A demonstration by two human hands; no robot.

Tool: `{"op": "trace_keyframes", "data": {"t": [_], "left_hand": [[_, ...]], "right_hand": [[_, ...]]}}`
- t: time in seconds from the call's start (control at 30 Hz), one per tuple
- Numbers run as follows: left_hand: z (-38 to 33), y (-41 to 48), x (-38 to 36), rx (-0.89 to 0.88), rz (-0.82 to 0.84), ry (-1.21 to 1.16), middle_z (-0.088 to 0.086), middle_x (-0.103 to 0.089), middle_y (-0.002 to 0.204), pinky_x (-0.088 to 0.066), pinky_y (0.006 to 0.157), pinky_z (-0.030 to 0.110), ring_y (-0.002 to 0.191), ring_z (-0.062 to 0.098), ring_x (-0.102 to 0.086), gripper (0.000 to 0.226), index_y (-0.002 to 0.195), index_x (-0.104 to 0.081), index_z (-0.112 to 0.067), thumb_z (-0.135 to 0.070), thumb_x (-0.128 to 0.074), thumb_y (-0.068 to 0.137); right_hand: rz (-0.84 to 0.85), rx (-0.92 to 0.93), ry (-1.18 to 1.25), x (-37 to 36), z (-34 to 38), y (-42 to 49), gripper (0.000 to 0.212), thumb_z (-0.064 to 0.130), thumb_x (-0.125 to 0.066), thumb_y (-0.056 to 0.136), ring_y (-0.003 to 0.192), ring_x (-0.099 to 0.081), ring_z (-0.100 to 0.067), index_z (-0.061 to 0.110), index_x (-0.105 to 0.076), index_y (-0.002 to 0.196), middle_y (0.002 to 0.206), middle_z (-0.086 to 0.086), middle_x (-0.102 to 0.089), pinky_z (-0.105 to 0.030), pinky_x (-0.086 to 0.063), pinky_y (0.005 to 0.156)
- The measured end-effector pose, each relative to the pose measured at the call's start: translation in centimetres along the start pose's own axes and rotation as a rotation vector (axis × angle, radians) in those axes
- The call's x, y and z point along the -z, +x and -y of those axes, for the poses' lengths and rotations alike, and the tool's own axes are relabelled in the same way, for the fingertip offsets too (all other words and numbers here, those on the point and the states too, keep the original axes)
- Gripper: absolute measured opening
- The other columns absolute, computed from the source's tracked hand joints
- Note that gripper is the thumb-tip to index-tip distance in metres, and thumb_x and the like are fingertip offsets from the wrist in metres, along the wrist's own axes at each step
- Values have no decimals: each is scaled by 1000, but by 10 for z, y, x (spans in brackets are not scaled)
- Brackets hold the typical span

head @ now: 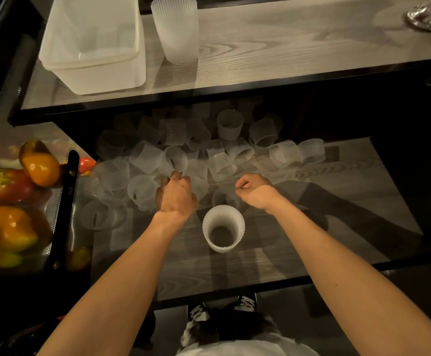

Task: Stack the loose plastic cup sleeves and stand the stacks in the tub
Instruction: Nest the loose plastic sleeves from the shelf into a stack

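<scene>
The loose cup sleeves (145, 155) lie in a big messy pile on the lower shelf (324, 201), on the far side of both hands. Some stand up and some lie on their sides. One short stack (223, 227) stands alone, near the person and between the two arms. The tub (55, 65) sits on the upper shelf (286, 47), far and to the left. A tall stack (175, 29) stands just to its right, not in it.

The left hand (175, 195) reaches into the pile with its fingers curled down onto a sleeve. It is not clear if it has hold of that sleeve or only touches it. The right hand (256, 192) is curled up small, thumb against finger, beside a see-through sleeve. It cannot be told if it pinches the rim or holds nothing.

A few things could go wrong. The sleeves are round and look light, so a poke from the left hand could make the ones on their sides roll away, maybe toward the peppers (39, 165) on the left. The short stack stands between the arms, so a quick arm could knock it over. The sleeves are clear and the light is dim, so a hand could grab two at once or miss the rim. A stack lifted up to the tub could bump the upper shelf's edge and spill.
</scene>
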State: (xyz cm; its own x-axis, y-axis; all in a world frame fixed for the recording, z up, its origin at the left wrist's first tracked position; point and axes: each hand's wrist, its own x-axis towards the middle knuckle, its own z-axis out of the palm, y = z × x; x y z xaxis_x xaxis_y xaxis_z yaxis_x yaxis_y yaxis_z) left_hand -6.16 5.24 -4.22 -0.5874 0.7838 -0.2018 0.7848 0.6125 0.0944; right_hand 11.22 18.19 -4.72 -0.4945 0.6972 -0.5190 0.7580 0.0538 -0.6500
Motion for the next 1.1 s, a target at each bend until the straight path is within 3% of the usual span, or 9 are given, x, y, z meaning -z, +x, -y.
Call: {"op": "trace_keyframes", "data": {"t": [0.2,0.33,0.57,0.7,0.9,1.1], "left_hand": [[4,-3,0,-32,-107,7,8,-67,98,-58,79,41,101,30,-62,17,97,-74,-11,-15,-59,90],[1,-4,6,-61,-115,64,12,-69,87,-58,69,40,85,34,-66,15,88,-73,-7,-8,-58,89],[-1,-1,8,-82,-95,103,14,-70,97,-55,73,41,87,35,-67,16,90,-71,-6,-8,-55,91],[-3,-1,6,-71,-90,111,12,-68,102,-52,81,42,95,34,-65,26,94,-72,-7,-26,-54,94],[-3,-1,0,-68,-66,167,8,-67,111,-47,89,43,106,30,-61,46,104,-72,-12,-51,-51,94],[-4,-3,2,-65,-76,200,7,-65,115,-48,91,43,109,30,-59,28,107,-73,-15,-35,-57,95]], "right_hand": [[-8,25,30,-3,-1,-4,6,21,-61,93,90,-66,-16,24,-64,98,91,6,-64,-28,-52,76],[-18,45,52,-3,2,-8,6,21,-61,93,90,-67,-19,26,-65,94,88,4,-66,-36,-58,81],[4,58,92,0,-1,-15,8,19,-60,94,97,-68,-22,22,-66,98,91,0,-68,-37,-56,87],[11,51,117,2,-6,-17,8,17,-61,93,97,-66,-21,24,-65,95,91,2,-67,-33,-55,86],[20,21,177,3,-9,-21,10,17,-62,93,96,-66,-19,26,-64,93,95,0,-69,-27,-48,73],[30,9,207,5,-11,-22,9,17,-62,93,100,-68,-23,22,-66,100,101,-8,-71,-25,-48,71]]}}
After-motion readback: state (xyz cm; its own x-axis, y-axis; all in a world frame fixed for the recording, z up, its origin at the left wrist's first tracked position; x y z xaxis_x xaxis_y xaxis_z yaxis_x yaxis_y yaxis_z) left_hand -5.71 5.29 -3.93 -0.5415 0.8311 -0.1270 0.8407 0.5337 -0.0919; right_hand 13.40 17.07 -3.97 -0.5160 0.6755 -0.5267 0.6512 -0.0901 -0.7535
